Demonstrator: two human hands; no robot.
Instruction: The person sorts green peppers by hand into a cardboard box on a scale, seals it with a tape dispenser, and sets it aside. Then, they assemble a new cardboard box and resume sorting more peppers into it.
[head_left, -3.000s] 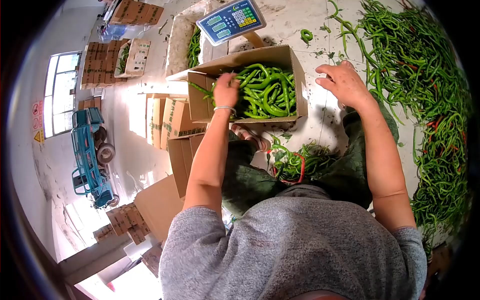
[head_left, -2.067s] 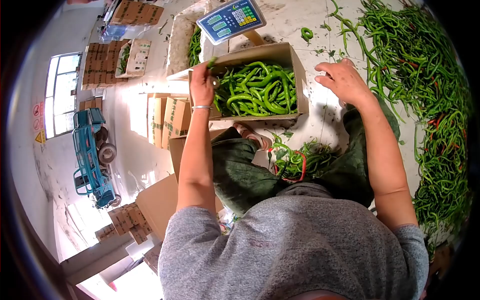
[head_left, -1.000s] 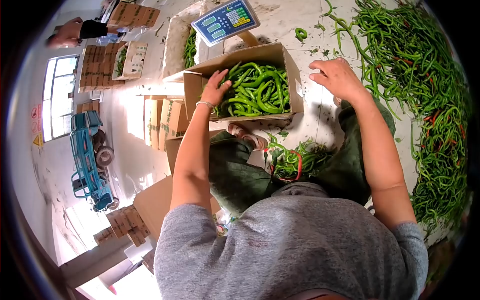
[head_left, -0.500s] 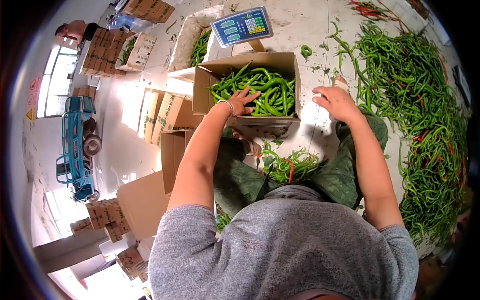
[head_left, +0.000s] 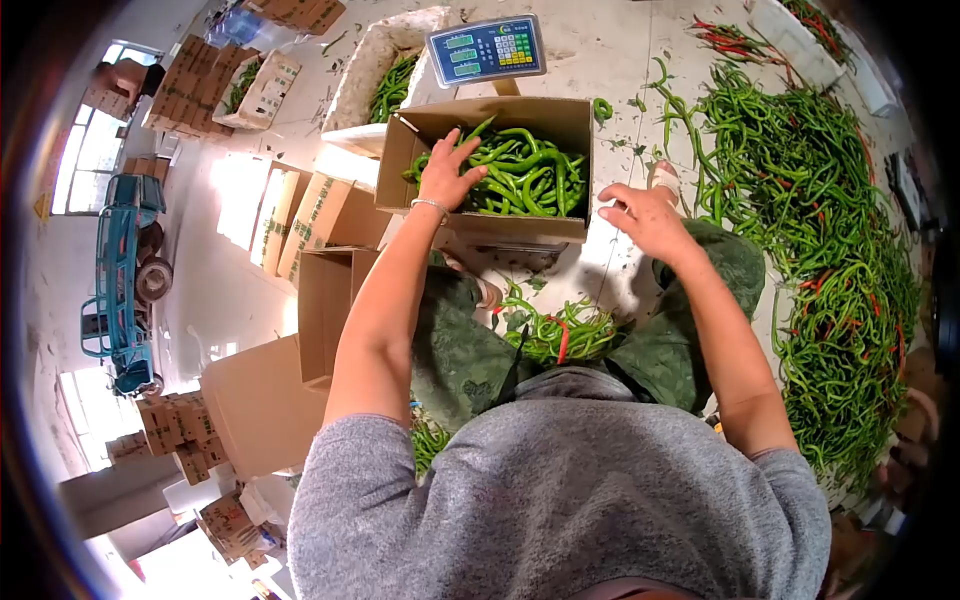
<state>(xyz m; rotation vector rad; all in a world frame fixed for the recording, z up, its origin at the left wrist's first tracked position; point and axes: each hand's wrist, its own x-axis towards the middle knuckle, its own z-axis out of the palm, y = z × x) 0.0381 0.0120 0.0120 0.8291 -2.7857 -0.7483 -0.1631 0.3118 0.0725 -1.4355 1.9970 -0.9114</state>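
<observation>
Right in front of me a cardboard box (head_left: 505, 228) holds long green chili peppers (head_left: 530, 170). My left hand (head_left: 451, 176) is over the left part of the box, fingers spread on or just above the peppers, gripping nothing I can see. To the right of the box, my right hand (head_left: 645, 217) hangs in the air with its fingers apart and bent, holding nothing. A digital scale display (head_left: 485, 50) on a post stands behind the box. Below, between my legs, lies a small heap of green peppers (head_left: 575, 335) with a red one (head_left: 563, 342) on it.
A large pile of green peppers (head_left: 800, 200) with some red ones covers the floor at right. At left stand cardboard cartons (head_left: 318, 220), an open box (head_left: 325, 330) and a teal three-wheeled truck (head_left: 125, 285). A white foam box (head_left: 345, 100) sits behind; another person (head_left: 125, 80) bends at far left.
My left hand has shifted from the middle of the peppers toward the box's left side. My right hand stays beside the box, a little lower. The whole view has shifted slightly.
</observation>
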